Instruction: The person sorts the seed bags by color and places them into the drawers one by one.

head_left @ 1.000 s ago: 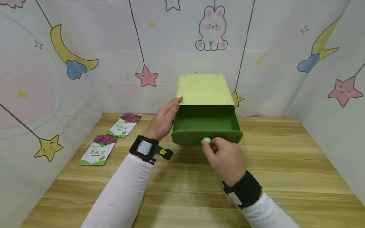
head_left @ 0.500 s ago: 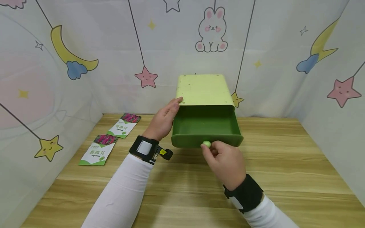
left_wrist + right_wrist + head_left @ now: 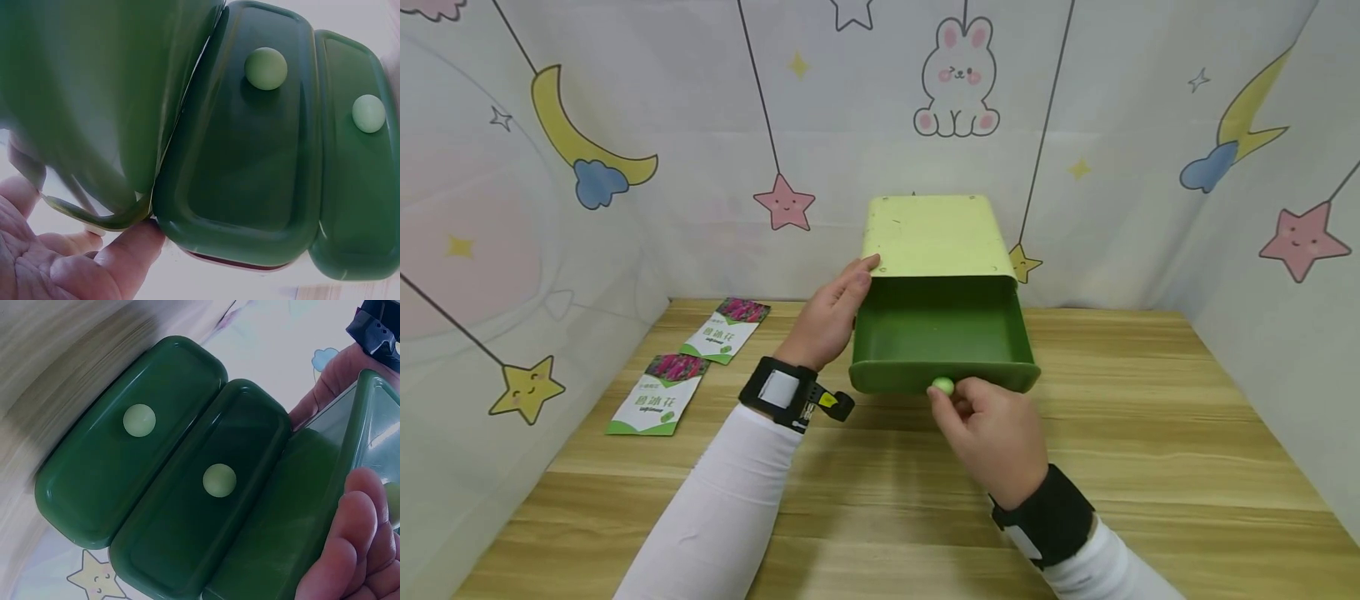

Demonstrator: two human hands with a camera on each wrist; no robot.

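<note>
A small drawer cabinet with a pale yellow-green top [image 3: 934,233] stands at the back of the table. Its green top drawer [image 3: 880,377] is pulled out toward me, and nothing shows inside. My right hand [image 3: 1000,442] pinches the drawer's round light-green knob [image 3: 943,386] between thumb and fingers. Along the cabinet's left side, my left hand [image 3: 826,321] presses with fingers fairly straight, a fingertip at the top's front corner. The left wrist view shows a middle drawer [image 3: 250,156] and a bottom drawer [image 3: 359,200] below, both pushed in, each with a round knob.
Two packets with pink flowers and green print lie at the table's left: a front packet [image 3: 657,398] and a rear packet [image 3: 726,332]. A white fabric backdrop [image 3: 865,125] with cartoon prints encloses the wooden table [image 3: 1150,433] at the back and sides.
My right hand has drawn the top drawer farther out toward me by its knob. My left hand has stayed at the cabinet's side.
</note>
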